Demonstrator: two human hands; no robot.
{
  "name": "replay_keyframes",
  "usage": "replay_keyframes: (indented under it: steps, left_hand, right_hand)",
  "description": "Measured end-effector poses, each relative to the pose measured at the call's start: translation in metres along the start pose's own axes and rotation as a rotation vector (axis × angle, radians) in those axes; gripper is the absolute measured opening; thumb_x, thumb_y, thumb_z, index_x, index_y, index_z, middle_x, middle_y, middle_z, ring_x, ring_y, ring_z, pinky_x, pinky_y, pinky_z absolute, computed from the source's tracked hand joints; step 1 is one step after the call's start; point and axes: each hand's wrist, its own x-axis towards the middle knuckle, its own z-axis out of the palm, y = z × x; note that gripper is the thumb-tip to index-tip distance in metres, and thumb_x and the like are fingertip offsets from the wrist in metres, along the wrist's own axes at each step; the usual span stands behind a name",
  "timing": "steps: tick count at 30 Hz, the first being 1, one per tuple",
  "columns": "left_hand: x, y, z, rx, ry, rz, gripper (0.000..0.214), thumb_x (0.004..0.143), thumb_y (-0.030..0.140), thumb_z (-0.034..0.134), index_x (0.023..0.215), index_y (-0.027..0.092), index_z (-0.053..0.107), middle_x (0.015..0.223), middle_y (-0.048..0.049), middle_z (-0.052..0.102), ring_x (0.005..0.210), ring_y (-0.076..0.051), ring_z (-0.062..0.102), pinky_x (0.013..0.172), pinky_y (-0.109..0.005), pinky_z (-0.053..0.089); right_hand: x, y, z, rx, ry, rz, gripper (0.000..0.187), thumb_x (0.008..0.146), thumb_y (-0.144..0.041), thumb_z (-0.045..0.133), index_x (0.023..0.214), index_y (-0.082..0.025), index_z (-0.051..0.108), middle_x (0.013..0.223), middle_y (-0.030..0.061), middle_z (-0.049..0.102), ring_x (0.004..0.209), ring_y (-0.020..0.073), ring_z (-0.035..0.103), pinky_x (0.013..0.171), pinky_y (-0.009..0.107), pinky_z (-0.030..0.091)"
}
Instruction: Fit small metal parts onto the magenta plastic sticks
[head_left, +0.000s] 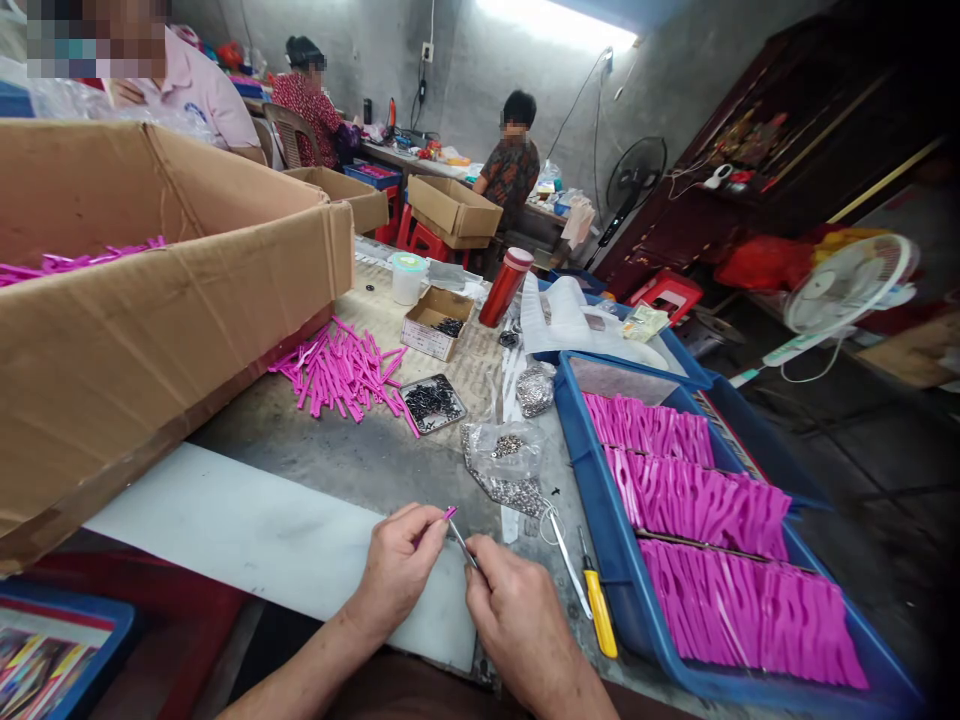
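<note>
On the far left, a big cardboard box [172, 330] is parked on the desk [262, 462], with a bunch of pink sticks [82, 262] visible inside. A white sheet [262, 535] is laid along the near edge, and a messy pile of loose pink sticks [337, 372] is heaped right beside the box. The left hand [397, 560] is pinched closed around a small pink piece [451, 512], which is held up between the two hands near the far edge of the sheet. A lidded tub [408, 280], a little carton [426, 341] and a tray of black bits [433, 402] are set farther back. A slim metal tool [463, 547] is gripped in the right hand [517, 605], its tip aimed at the pink piece; whether they're actually touching can't really be made out. Behind that, a red flask [506, 288] is stood up, plus bags of small metal bits [510, 450]. A yellow screwdriver [598, 610] is left just beside a blue bin [611, 540], which is packed with rows of pink strips [742, 600]. Way off right, a white fan [840, 285] can be seen.
</note>
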Motion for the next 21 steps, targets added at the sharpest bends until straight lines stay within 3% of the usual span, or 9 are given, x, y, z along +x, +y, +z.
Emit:
replay_keyframes:
  steps: [21]
  left_hand:
    - [-0.0012, -0.0026, 0.0007, 0.010, 0.006, 0.006, 0.022, 0.076, 0.019, 0.044, 0.056, 0.016, 0.054, 0.050, 0.0027, 0.045, 0.050, -0.010, 0.044, 0.050, -0.019, 0.036]
  right_hand:
    - [-0.0008, -0.0011, 0.0017, -0.034, 0.060, -0.039, 0.023, 0.070, -0.008, 0.035, 0.078, -0.018, 0.054, 0.063, 0.0018, 0.060, 0.060, 0.0143, 0.058, 0.052, 0.020, 0.035]
